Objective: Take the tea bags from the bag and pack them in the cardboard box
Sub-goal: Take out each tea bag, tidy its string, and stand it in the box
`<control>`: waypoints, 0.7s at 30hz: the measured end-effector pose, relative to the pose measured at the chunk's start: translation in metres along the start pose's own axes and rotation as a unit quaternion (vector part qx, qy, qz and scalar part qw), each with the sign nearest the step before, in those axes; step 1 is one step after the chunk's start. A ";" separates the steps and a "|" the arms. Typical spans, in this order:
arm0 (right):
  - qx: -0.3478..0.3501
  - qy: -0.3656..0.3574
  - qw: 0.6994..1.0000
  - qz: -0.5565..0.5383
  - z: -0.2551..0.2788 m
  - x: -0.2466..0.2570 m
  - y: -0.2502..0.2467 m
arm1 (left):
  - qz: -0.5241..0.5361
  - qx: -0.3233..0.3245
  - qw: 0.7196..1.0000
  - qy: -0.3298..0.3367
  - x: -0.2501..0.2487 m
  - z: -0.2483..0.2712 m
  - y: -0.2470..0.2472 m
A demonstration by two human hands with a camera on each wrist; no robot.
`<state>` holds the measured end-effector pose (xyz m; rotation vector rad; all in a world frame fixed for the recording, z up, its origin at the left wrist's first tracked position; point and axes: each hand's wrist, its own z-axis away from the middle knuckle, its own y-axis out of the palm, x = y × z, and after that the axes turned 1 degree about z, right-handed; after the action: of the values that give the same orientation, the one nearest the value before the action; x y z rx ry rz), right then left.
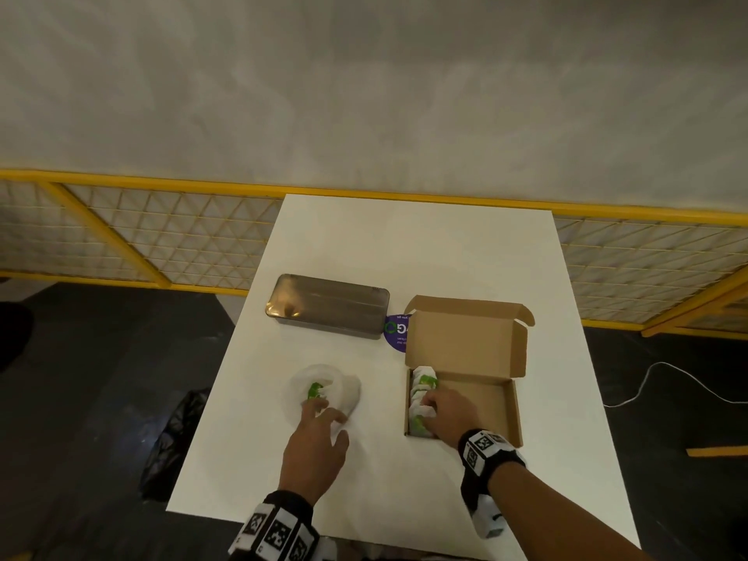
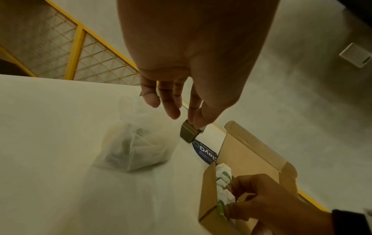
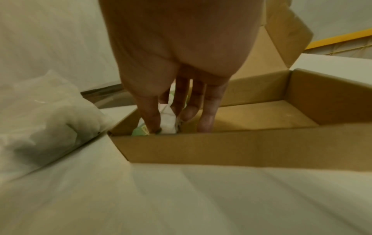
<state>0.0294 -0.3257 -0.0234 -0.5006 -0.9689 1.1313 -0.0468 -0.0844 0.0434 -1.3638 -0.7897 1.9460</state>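
A translucent plastic bag with green-and-white tea bags inside lies on the white table. My left hand hovers over it with relaxed, spread fingers and holds nothing. To the right stands the open cardboard box, with a row of tea bags against its left wall. My right hand reaches into that row, pinching a white tea bag between thumb and fingers.
A shut metal tin lies behind the bag, with a purple round sticker beside it. The box's right half shows bare floor. A yellow mesh fence runs behind the table; a black bag sits on the floor at the left.
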 end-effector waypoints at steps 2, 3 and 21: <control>-0.021 0.001 1.000 -0.007 0.001 -0.006 0.003 | 0.001 -0.003 1.000 -0.002 0.001 -0.002 -0.002; -0.029 0.003 0.999 -0.017 0.002 -0.008 0.005 | 0.002 -0.005 1.000 -0.002 0.002 -0.003 -0.002; 0.018 0.076 0.995 -0.062 -0.003 -0.015 0.004 | -0.009 0.023 1.000 -0.014 0.007 -0.015 -0.004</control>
<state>0.0281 -0.3379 -0.0337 -0.4833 -0.8336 0.9824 -0.0342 -0.0753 0.0381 -1.3020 -0.7631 1.9611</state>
